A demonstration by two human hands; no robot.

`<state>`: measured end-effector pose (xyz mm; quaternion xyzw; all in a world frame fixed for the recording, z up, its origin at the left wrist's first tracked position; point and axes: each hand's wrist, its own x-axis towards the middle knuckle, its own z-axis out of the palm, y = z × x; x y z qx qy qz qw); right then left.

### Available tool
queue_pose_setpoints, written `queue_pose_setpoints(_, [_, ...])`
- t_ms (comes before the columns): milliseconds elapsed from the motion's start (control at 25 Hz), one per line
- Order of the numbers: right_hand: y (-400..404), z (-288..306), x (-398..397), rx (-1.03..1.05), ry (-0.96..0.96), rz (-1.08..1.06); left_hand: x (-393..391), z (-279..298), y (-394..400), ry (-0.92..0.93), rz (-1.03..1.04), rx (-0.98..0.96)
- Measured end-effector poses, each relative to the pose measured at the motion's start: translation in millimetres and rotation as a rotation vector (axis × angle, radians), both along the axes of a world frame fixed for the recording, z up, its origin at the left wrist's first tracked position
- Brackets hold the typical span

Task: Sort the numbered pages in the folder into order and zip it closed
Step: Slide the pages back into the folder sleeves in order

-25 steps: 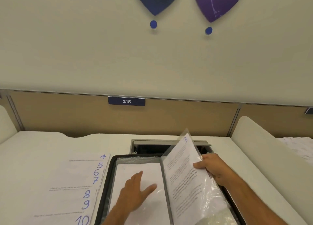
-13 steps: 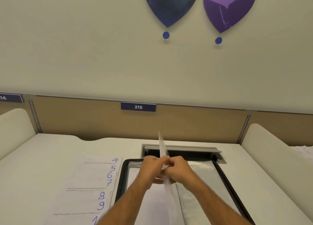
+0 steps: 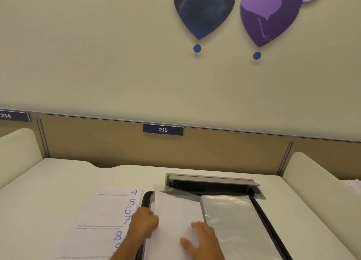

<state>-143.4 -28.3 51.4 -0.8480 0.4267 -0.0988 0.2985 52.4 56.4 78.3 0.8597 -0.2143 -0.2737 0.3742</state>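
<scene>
An open black zip folder (image 3: 262,216) lies on the desk at the bottom centre. Its right half shows an empty clear plastic sleeve (image 3: 232,218). A turned sleeve with a white page (image 3: 175,210) lies face down on the left half. My left hand (image 3: 143,223) grips that sleeve's left edge, fingers curled round it. My right hand (image 3: 201,238) rests flat on the page with fingers spread. To the left of the folder lies a fanned stack of loose pages (image 3: 109,214) with blue handwritten numbers 4 to 9 showing.
An open cable hatch (image 3: 213,183) is set into the desk just behind the folder. Padded white dividers stand at the left (image 3: 17,152) and right (image 3: 312,177). A tan back panel carries a 215 sign (image 3: 163,129). More papers (image 3: 353,183) lie past the right divider.
The sleeve with page 3, held up on the right a second ago, has been turned over to the left half and laid flat. Both hands moved left with it.
</scene>
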Motion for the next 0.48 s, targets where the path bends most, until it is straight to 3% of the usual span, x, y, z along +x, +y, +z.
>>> queue_pose_setpoints(120, [-9.0,-52.0,-6.0,-0.203,0.203,0.096,5.7,-23.5,5.0,-0.031,0.001,0.056])
queue_pose_setpoints(240, [-29.7,-120.7,-4.2,-0.344,0.185,0.153,6.2,-41.6,7.0,-0.082,-0.037,0.119])
queue_pose_setpoints(480, [-3.1,-94.9,5.1,-0.471,0.176,0.062,2.7,-48.9,8.8,-0.258,-0.140,0.181])
